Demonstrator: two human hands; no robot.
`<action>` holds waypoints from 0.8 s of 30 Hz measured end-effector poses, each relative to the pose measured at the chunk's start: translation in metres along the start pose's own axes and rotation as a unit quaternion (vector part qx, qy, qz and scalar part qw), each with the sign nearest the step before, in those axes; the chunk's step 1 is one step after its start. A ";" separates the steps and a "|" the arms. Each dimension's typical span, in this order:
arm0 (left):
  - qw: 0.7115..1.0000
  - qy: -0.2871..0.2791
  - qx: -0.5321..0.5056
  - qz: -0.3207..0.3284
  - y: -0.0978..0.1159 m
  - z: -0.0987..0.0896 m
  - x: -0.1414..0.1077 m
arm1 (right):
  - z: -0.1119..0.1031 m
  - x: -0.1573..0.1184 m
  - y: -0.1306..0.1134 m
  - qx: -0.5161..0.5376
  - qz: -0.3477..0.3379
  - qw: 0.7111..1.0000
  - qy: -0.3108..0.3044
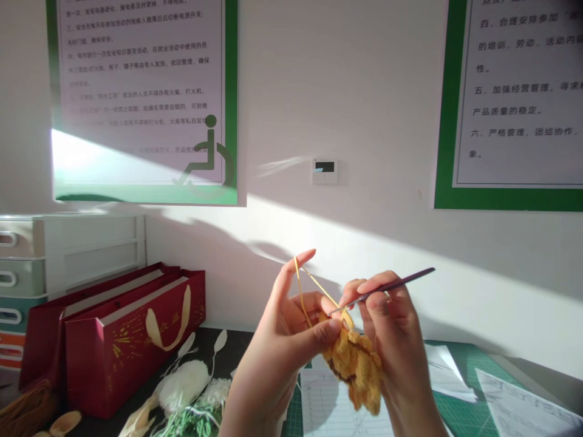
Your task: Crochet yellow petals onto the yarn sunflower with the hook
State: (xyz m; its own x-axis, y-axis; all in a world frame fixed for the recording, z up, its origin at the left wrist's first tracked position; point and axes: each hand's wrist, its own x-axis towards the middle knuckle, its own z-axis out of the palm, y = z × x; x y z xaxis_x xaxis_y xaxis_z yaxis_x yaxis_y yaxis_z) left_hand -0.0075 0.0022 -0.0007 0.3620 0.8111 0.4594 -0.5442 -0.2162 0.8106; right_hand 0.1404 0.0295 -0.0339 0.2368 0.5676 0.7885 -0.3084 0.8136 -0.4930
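Both hands (291, 340) (392, 328) crochet yellow piece (357, 367) (clear above table (460, 364)).

Yellow crochet piece (356, 369) with seemingly brown streaks, purple hook (387, 286), red bags (116, 340).

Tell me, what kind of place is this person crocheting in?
Probably a craft workshop or activity room: printed rule posters hang on the wall, a green cutting mat covers the table, and red gift bags and finished yarn pieces sit nearby.
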 end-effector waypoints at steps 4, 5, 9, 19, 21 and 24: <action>0.999 0.026 0.022 0.019 0.000 0.002 0.002 | -0.003 0.003 0.001 -0.004 -0.031 0.999 -0.019; 0.999 0.034 0.030 0.023 -0.001 0.002 0.002 | -0.005 0.004 0.002 -0.006 -0.041 0.999 -0.029; 0.998 0.044 0.045 0.025 -0.001 0.001 0.002 | -0.013 0.008 0.003 -0.007 -0.067 0.995 -0.067; 0.997 0.061 0.048 0.021 0.000 0.002 0.002 | -0.016 0.010 -0.001 -0.038 -0.122 0.988 -0.086; 0.996 0.061 0.052 0.025 0.000 0.002 0.001 | -0.015 0.009 -0.005 -0.046 -0.130 0.986 -0.091; 0.996 0.061 0.062 0.031 0.000 0.003 0.000 | -0.014 0.009 -0.010 -0.062 -0.147 0.982 -0.098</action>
State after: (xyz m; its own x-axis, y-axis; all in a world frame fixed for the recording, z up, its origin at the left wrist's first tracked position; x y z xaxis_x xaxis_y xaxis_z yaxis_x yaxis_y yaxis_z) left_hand -0.0052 0.0012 0.0000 0.2320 0.8528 0.4678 -0.4620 -0.3266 0.8245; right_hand 0.1587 0.0285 -0.0276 0.1129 0.2810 0.9530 -0.1355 0.9546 -0.2654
